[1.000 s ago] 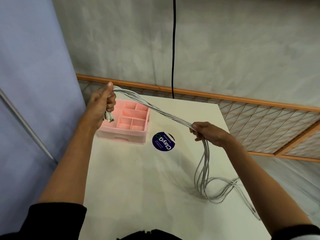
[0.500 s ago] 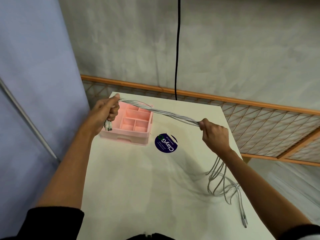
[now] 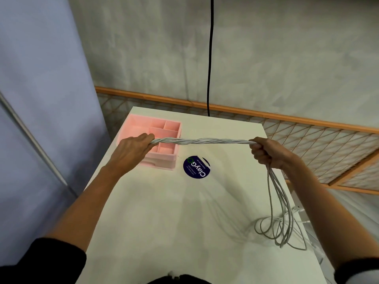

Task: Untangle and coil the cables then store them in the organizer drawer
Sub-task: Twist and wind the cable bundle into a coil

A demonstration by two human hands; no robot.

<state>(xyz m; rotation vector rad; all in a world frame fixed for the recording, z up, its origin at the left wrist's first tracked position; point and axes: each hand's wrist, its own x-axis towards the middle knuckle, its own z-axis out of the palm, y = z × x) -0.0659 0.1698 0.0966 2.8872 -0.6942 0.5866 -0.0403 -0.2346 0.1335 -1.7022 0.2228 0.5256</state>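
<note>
A bundle of several grey-white cables is stretched taut and twisted between both hands above the white table. My left hand grips one end over the pink organizer, whose compartments hold nothing that I can see. My right hand is closed on the bundle near the table's right side. Below it the rest of the cables hang down and lie in loose loops on the table's right edge.
A round dark-blue sticker lies on the table just right of the organizer. A black cord hangs down the grey wall behind the table. A wooden lattice panel lies behind and to the right. A blue curtain hangs at left.
My left hand has dropped lower over the organizer and my right hand has moved out to the right, pulling the cable stretch level and tight. The hanging loops shifted toward the right edge.
</note>
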